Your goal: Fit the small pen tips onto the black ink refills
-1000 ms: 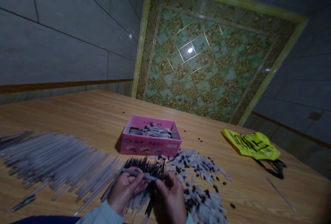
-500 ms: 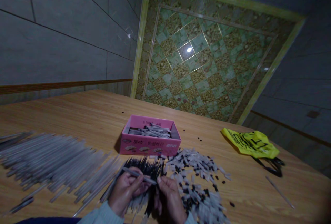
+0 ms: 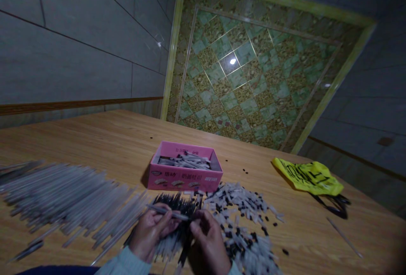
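Note:
My left hand (image 3: pixel 151 229) is closed on a slim grey pen barrel (image 3: pixel 168 212), which lies slantwise with its right end near my other hand. My right hand (image 3: pixel 207 235) has thumb and fingers pinched at that end; whatever small part is between them is too dark to make out. Beneath and behind both hands is a heap of dark-tipped refills (image 3: pixel 176 201). Just beyond stands a pink box (image 3: pixel 184 179) holding many finished-looking pens (image 3: pixel 190 161). Right of my hands lies a pile of clear caps and small black pieces (image 3: pixel 244 199).
Many clear tubes (image 3: pixel 69 199) lie in rows on the wooden table (image 3: pixel 114 139) at left. A dark pen (image 3: pixel 30 249) is at the near left. A yellow bag (image 3: pixel 312 177) with black straps and a single thin rod (image 3: pixel 344 237) lie at right.
The right end of the barrel has come closer to my right fingers, and my right hand has turned slightly, its fingers curled higher. My left hand has shifted slightly left.

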Demonstrator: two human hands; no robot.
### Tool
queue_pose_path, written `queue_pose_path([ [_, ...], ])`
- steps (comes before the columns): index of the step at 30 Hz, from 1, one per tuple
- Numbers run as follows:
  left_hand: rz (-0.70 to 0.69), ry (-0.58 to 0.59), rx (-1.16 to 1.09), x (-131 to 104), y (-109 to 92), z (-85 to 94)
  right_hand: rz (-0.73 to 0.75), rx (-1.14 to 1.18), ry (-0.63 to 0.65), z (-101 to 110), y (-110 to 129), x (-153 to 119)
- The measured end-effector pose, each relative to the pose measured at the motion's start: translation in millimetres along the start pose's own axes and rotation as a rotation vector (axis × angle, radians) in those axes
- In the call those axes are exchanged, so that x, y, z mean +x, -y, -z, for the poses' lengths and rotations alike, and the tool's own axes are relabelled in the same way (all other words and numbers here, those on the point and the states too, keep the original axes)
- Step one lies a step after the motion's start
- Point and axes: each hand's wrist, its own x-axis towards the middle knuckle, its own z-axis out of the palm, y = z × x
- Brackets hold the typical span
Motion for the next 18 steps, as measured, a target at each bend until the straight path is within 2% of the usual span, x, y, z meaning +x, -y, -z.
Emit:
queue_pose_path([
  [2, -0.001, 0.004, 0.011, 0, 0, -0.2, 0.075, -0.116, -0.008, 2, 2, 1],
  [5, 0.007, 0.023, 0.036, -2, 1, -1.9, 0.074, -0.189, -0.044, 4, -5, 1],
  [10, 0.024, 0.043, 0.049, -5, 1, -4.5, -0.007, -0.191, 0.01, 5, -18, 0],
  [15, 0.023, 0.033, 0.024, -5, 0, -4.1, 0.08, -0.219, -0.013, 6, -12, -1],
  [18, 0.031, 0.035, 0.039, -5, 0, -3.6, 0.054, -0.224, -0.01, 6, -14, -2],
])
